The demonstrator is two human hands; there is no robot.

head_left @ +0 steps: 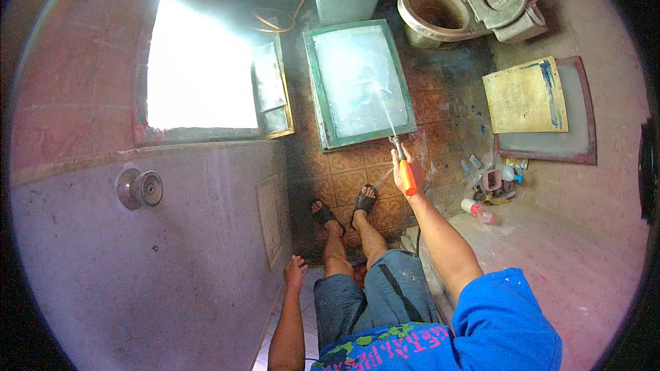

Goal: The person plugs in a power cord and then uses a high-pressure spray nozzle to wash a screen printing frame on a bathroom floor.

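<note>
Blue sleeve [505, 316] and patterned shirt front sit closest, with my denim shorts [375, 295] just below them and my sandalled feet [344, 209] on the brown tiled floor [344, 178]. My right hand [401, 165] is clenched around an orange-handled spray nozzle [407, 173], whose jet hits a green-framed mesh screen [359, 82] leaning on the floor ahead of my feet. My left hand [295, 271] hangs by the grey door [137, 261], fingers loosely spread, holding nothing. Another framed screen [271, 93] leans to the left of the first one. On the right ledge, a yellowish board with a blue streak [526, 96] lies on a red-framed screen [574, 137]. Below it, near the wall, lie a small clear bottle with a red cap [476, 211] and some clutter. A toilet bowl [436, 10] stands beyond.
</note>
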